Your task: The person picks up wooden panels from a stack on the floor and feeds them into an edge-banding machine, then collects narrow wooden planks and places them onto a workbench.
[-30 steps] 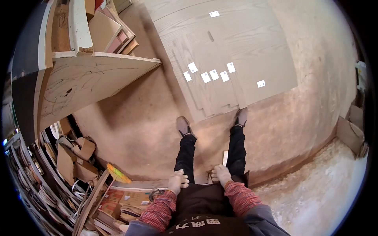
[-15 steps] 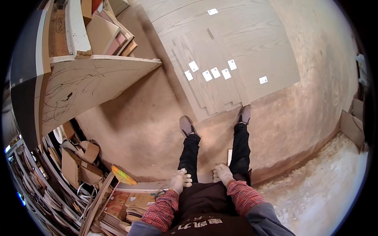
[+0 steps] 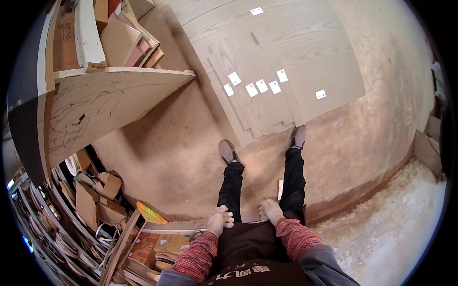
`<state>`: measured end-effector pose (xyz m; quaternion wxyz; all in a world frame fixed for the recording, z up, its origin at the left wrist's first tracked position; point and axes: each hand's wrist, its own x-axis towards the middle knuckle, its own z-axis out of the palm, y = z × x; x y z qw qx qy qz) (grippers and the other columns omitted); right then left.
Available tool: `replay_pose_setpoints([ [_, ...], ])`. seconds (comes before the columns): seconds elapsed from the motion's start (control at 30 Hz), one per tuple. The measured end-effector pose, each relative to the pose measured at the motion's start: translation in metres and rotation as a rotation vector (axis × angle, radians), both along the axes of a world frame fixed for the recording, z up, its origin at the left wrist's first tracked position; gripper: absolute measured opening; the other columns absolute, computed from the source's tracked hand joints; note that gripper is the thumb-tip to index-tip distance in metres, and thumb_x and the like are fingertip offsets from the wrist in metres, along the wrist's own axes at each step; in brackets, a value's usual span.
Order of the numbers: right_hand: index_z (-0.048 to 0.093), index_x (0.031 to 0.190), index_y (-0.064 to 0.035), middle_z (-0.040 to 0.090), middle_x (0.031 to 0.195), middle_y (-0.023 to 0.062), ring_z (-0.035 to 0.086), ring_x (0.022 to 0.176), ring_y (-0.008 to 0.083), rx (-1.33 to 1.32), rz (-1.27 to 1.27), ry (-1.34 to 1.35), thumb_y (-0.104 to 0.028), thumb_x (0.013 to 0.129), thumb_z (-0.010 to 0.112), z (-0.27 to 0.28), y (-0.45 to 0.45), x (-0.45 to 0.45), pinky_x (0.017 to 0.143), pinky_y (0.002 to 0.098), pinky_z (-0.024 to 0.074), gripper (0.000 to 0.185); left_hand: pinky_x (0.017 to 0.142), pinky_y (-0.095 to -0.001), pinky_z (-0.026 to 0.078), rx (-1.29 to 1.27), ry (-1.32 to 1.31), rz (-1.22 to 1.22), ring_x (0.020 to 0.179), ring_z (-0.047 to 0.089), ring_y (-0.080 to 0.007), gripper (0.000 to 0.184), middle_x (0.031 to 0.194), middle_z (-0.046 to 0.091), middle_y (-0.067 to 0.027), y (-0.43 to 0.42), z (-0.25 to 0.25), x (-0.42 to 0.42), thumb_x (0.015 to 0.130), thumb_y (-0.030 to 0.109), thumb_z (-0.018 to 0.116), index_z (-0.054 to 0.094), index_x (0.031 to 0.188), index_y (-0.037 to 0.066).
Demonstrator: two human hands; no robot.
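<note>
My left hand (image 3: 221, 219), in a pale glove, rests on the left thigh at the edge of the dark apron (image 3: 248, 243). Its fingers are curled, and nothing shows in them. By the right thigh is my right hand (image 3: 271, 210), gloved as well, fingers folded in with no object visible. Beyond my shoes (image 3: 229, 151) lie large wood-grain panels (image 3: 315, 52) on the floor. Several narrow strips (image 3: 265, 107) lie on them, with small white labels (image 3: 261, 86) on top.
At the left stands a board structure (image 3: 90, 107) holding wood offcuts (image 3: 121, 43). Cardboard pieces (image 3: 88, 202), stacked strips (image 3: 50, 229) and a yellow-green brush (image 3: 151, 214) are at lower left. More cardboard (image 3: 428, 152) stands at the right edge. A whitish floor patch (image 3: 377, 224) spreads lower right.
The view has shifted slightly, so my legs and hands appear a little further right. Both hands keep their curled pose at the thighs. The panels and labels look unchanged.
</note>
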<state>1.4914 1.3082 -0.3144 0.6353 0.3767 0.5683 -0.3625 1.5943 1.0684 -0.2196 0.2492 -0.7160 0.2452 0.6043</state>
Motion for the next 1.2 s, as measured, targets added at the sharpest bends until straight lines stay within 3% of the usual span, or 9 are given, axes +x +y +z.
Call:
replay_pose_setpoints([
  [0.2, 0.05, 0.091, -0.012, 0.056, 0.077, 0.0043, 0.051, 0.052, 0.0158, -0.033, 0.002, 0.022, -0.017, 0.1, 0.055, -0.027, 0.024, 0.027, 0.04, 0.0326, 0.0382, 0.011, 0.056, -0.0349, 0.06, 0.007, -0.017, -0.005, 0.072, 0.068, -0.0216, 0.044, 0.095, 0.069, -0.011, 0.004, -0.004, 0.005, 0.105, 0.042, 0.051, 0.055, 0.124, 0.002],
  [0.3, 0.052, 0.093, -0.0114, 0.058, 0.078, 0.005, 0.052, 0.053, 0.0163, -0.447, 0.343, 0.645, -0.018, 0.1, 0.056, -0.055, 0.053, 0.059, 0.041, 0.0326, 0.0392, 0.01, 0.056, -0.0347, 0.06, 0.006, -0.007, -0.02, 0.073, 0.068, -0.0214, 0.046, 0.095, 0.069, -0.0109, 0.005, -0.004, 0.004, 0.106, 0.043, 0.05, 0.055, 0.125, 0.002],
  [0.37, 0.054, 0.095, -0.0111, 0.061, 0.081, 0.0056, 0.056, 0.056, 0.0178, -0.098, 0.053, 0.088, -0.02, 0.1, 0.056, -0.029, 0.028, 0.03, 0.043, 0.0345, 0.0434, 0.01, 0.056, -0.0346, 0.06, 0.009, -0.012, -0.024, 0.073, 0.068, -0.0212, 0.046, 0.096, 0.069, -0.0109, 0.003, -0.002, 0.0, 0.106, 0.043, 0.05, 0.055, 0.126, 0.002],
  [0.6, 0.057, 0.099, -0.0098, 0.067, 0.092, 0.0063, 0.066, 0.068, 0.0212, -0.104, 0.237, 0.129, -0.024, 0.099, 0.057, -0.025, 0.02, 0.025, 0.054, 0.0396, 0.0556, 0.014, 0.056, -0.0344, 0.06, 0.0, -0.015, -0.048, 0.071, 0.068, -0.0209, 0.043, 0.095, 0.069, -0.0115, -0.002, 0.005, -0.008, 0.106, 0.041, 0.049, 0.055, 0.124, 0.002],
  [0.67, 0.066, 0.098, -0.0026, 0.073, 0.086, 0.0113, 0.072, 0.075, 0.0232, -0.024, 0.233, 0.116, -0.03, 0.098, 0.056, -0.015, 0.011, 0.017, 0.072, 0.0374, 0.0554, 0.029, 0.056, -0.034, 0.06, 0.002, -0.03, -0.049, 0.07, 0.068, -0.0209, 0.043, 0.095, 0.07, -0.0118, -0.002, 0.003, -0.006, 0.106, 0.041, 0.048, 0.056, 0.123, 0.002],
  [0.77, 0.066, 0.099, -0.003, 0.073, 0.086, 0.0111, 0.072, 0.075, 0.0232, -0.031, 0.263, 0.14, -0.03, 0.098, 0.056, -0.021, 0.013, 0.023, 0.073, 0.0371, 0.0552, 0.029, 0.058, -0.0348, 0.059, 0.013, -0.03, -0.082, 0.069, 0.066, -0.0216, 0.038, 0.093, 0.068, -0.011, -0.002, 0.002, -0.006, 0.107, 0.041, 0.043, 0.056, 0.119, 0.007],
  [1.0, 0.065, 0.096, -0.0044, 0.071, 0.083, 0.009, 0.07, 0.072, 0.022, 0.01, 0.184, 0.056, -0.029, 0.098, 0.057, -0.006, 0.002, 0.009, 0.065, 0.0383, 0.0553, 0.026, 0.058, -0.0349, 0.058, -0.001, 0.018, -0.065, 0.071, 0.066, -0.021, 0.041, 0.095, 0.067, -0.0105, -0.001, 0.004, -0.003, 0.106, 0.043, 0.044, 0.054, 0.121, 0.007],
  [1.07, 0.056, 0.1, -0.0099, 0.066, 0.093, 0.0063, 0.064, 0.067, 0.0201, -0.061, 0.167, 0.038, -0.023, 0.1, 0.057, -0.011, 0.006, 0.012, 0.054, 0.0373, 0.0544, 0.014, 0.058, -0.0346, 0.058, 0.003, 0.013, -0.083, 0.072, 0.066, -0.0208, 0.044, 0.096, 0.067, -0.0105, -0.002, 0.004, -0.004, 0.106, 0.045, 0.044, 0.054, 0.123, 0.006],
  [1.2, 0.056, 0.1, -0.0095, 0.065, 0.093, 0.0061, 0.063, 0.067, 0.0197, -0.014, 0.115, -0.002, -0.024, 0.101, 0.058, -0.009, 0.005, 0.01, 0.054, 0.037, 0.0546, 0.014, 0.055, -0.0332, 0.06, -0.01, 0.014, -0.042, 0.072, 0.068, -0.0204, 0.044, 0.096, 0.069, -0.0113, 0.001, 0.0, 0.004, 0.108, 0.043, 0.047, 0.055, 0.124, 0.003],
])
